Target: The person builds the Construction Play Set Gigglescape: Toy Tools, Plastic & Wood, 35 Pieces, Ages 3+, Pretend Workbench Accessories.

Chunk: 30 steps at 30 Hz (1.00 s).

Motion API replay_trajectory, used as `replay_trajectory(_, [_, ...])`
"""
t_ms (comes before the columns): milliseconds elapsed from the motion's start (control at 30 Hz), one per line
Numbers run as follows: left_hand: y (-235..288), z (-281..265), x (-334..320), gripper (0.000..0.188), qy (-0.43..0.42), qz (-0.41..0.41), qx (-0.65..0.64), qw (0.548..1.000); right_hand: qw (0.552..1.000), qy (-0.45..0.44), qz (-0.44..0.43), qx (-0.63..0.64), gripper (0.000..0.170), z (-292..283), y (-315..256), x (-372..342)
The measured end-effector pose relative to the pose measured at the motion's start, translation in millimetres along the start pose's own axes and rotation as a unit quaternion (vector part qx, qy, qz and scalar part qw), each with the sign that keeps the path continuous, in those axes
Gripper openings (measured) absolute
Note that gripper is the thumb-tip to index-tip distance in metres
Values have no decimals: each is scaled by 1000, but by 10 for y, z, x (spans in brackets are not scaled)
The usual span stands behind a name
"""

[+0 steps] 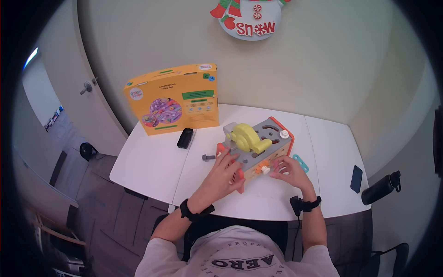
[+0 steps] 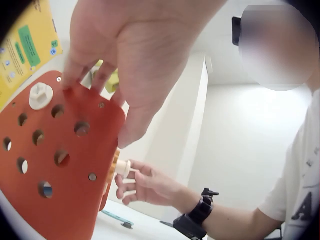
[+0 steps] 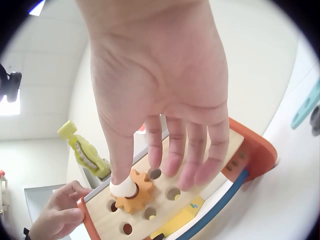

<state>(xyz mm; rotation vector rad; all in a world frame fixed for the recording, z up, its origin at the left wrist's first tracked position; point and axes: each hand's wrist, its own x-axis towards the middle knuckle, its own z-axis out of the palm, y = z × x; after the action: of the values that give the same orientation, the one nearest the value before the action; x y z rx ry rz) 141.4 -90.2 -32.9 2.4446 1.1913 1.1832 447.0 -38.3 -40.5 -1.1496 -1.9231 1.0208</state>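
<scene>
A toy workbench (image 1: 256, 159) with a grey top, wooden side and red end panels stands on the table. My left hand (image 1: 222, 172) grips its near-left end; in the left wrist view the fingers reach over the red panel (image 2: 70, 137) and the thumb lies along its edge. An orange gear (image 3: 143, 192) sits on the wooden side with a white toy bolt (image 3: 120, 189) at its centre. My right hand (image 1: 290, 171) is beside it, thumb tip at the bolt and fingers extended apart along the wood. A lime-green toy piece (image 1: 247, 137) with a rounded body rests on top.
A yellow play-set box (image 1: 184, 101) stands at the back left, a black case (image 1: 185, 138) before it. A grey bolt (image 1: 209, 157) lies left of the workbench, a teal strip (image 1: 301, 163) to its right. A phone (image 1: 356, 179) and black bottle (image 1: 381, 188) are at the right edge.
</scene>
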Motion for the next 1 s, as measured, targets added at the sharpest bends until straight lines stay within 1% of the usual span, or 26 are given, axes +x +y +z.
replay_trajectory(67, [-72, -222, 64, 38, -18, 7, -59, 998, 1000, -9, 6, -11, 32, -132, 69, -24])
replay_trajectory(100, [-89, -355, 96, 36, -9, -38, -109, 993, 998, -6, 18, -53, 32, -219, 116, -35])
replay_trajectory(167, [-145, -617, 141, 33, 7, -126, -208, 970, 990, 3, 42, -136, 32, -403, 217, -79])
replay_trajectory(267, [-527, -678, 110, 27, 42, -168, -101, 980, 964, 59, 156, -209, 31, -587, 384, -127])
replay_trajectory(300, [-658, -635, 66, 28, 25, -175, -62, 982, 949, 95, 163, -251, 30, -589, 431, -160])
replay_trajectory(367, [-948, -491, -32, 30, -6, -186, 17, 982, 942, 99, 133, -293, 32, -574, 712, -200])
replay_trajectory(400, [-1091, -404, -94, 31, -16, -176, 32, 984, 937, 101, 116, -313, 34, -575, 805, -214])
replay_trajectory(467, [-1359, -222, -240, 33, -36, -157, 66, 985, 934, 71, 150, -316, 35, -538, 832, -207])
replay_trajectory(500, [-1436, -161, -273, 40, -40, -148, 92, 984, 933, 53, 166, -316, 36, -510, 843, -190])
replay_trajectory(600, [-1557, -77, -316, 42, -72, -179, 75, 978, 921, 54, 165, -349, 34, -443, 954, -158])
replay_trajectory(700, [-1572, -60, -287, 36, -115, -234, 90, 961, 931, 35, 138, -336, 29, -433, 978, -125])
replay_trajectory(800, [-1517, -83, -269, 30, -104, -223, 85, 966, 941, 9, 152, -302, 25, -419, 860, -117])
replay_trajectory(900, [-1447, -120, -225, 26, -126, -268, 97, 950, 948, -12, 175, -266, 24, -418, 776, -100])
replay_trajectory(1000, [-1423, -187, -236, 20, -136, -255, 80, 954, 961, -25, 148, -231, 20, -392, 731, -99])
